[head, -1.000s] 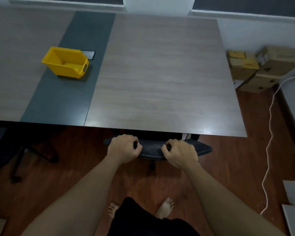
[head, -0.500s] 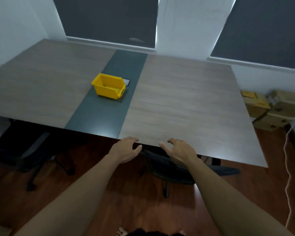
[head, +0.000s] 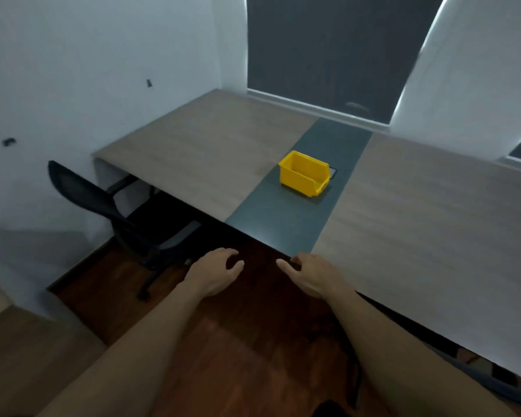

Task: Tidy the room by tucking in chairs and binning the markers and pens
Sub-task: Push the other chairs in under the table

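Observation:
A black mesh office chair (head: 109, 212) stands at the left, its back turned toward the wall and its seat partly under the long wooden table (head: 208, 158). A yellow bin (head: 304, 173) sits on the table's dark grey centre strip; no pens or markers show in or around it. My left hand (head: 215, 273) and my right hand (head: 310, 276) hover over the floor near the table's front edge, fingers apart, holding nothing. A second dark chair (head: 478, 367) is pushed under the table at the lower right, mostly hidden.
White walls (head: 73, 85) close in on the left, and dark windows (head: 328, 55) run behind the table. The floor (head: 253, 341) is dark red wood, with a lighter patch at the lower left.
Both hands have let go of the right chair's backrest, which now sits under the table. The view has swung left toward the other chair, and the hands have opened.

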Available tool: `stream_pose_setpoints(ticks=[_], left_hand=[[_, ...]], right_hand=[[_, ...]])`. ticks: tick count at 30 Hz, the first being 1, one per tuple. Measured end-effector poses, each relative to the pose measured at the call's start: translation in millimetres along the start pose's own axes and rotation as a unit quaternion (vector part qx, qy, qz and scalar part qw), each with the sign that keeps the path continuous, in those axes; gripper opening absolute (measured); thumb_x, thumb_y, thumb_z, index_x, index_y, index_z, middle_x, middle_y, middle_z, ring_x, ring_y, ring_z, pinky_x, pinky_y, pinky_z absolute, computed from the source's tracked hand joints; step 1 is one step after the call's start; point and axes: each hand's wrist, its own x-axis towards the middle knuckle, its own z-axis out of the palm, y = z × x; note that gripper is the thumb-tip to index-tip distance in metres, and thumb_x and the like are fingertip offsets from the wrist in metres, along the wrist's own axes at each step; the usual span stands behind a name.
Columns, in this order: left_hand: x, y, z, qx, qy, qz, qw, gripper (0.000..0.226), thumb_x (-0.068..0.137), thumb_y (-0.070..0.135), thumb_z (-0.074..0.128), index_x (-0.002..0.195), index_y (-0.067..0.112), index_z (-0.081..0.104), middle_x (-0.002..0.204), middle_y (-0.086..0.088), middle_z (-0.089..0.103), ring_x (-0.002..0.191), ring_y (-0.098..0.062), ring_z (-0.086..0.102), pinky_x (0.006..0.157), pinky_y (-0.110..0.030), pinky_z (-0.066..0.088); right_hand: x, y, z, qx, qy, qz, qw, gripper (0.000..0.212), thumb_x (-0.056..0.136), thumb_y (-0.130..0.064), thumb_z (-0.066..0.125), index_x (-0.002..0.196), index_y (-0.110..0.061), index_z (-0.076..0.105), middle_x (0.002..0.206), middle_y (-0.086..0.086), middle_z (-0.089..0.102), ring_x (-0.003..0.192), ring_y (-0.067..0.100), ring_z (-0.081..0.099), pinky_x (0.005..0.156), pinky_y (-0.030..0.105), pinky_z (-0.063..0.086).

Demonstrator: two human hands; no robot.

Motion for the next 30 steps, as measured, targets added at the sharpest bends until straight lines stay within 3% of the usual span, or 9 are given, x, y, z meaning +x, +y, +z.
stream_pose_setpoints(ticks=[3,14,25,30], left_hand=[[-22,-52,-20,-0.029,0.038,-0.049,0.998,0.072,0.096,0.076,0.038,0.152,0.033,0.054,0.160,0.006,0.053,0.148,-0.018,0.048,0.119,-0.046,0.045],[-92,-196,-87,-0.085,0.125,-0.210,0.966,0.070,0.095,0.073,0.039,0.147,0.031,0.060,0.153,0.007,0.059,0.140,-0.018,0.055,0.115,-0.042,0.047],[-66,-336,-172,-0.106,0.173,-0.289,0.936,0.068,0.100,0.070,0.041,0.151,0.027,0.057,0.158,0.001,0.057,0.147,-0.019,0.050,0.120,-0.042,0.044],[-32,-390,-210,-0.114,0.187,-0.311,0.925,0.066,0.101,0.067,0.044,0.150,0.026,0.058,0.156,-0.002,0.058,0.143,-0.022,0.054,0.118,-0.042,0.044]], right_hand=[[22,-49,15,-0.022,-0.023,-0.044,0.999,0.102,0.085,-0.098,0.022,0.139,-0.021,0.062,0.131,0.003,0.070,0.113,0.024,0.067,0.093,0.043,0.055],[98,-228,59,-0.085,-0.091,-0.195,0.973,0.105,0.082,-0.100,0.018,0.144,-0.026,0.057,0.138,0.002,0.066,0.122,0.025,0.064,0.100,0.050,0.054],[229,-394,84,-0.108,-0.131,-0.261,0.950,0.100,0.085,-0.096,0.022,0.145,-0.024,0.055,0.134,0.002,0.068,0.110,0.026,0.070,0.092,0.046,0.057],[295,-453,100,-0.100,-0.140,-0.269,0.948,0.105,0.081,-0.101,0.017,0.144,-0.026,0.056,0.136,0.000,0.067,0.118,0.026,0.065,0.095,0.047,0.056]])
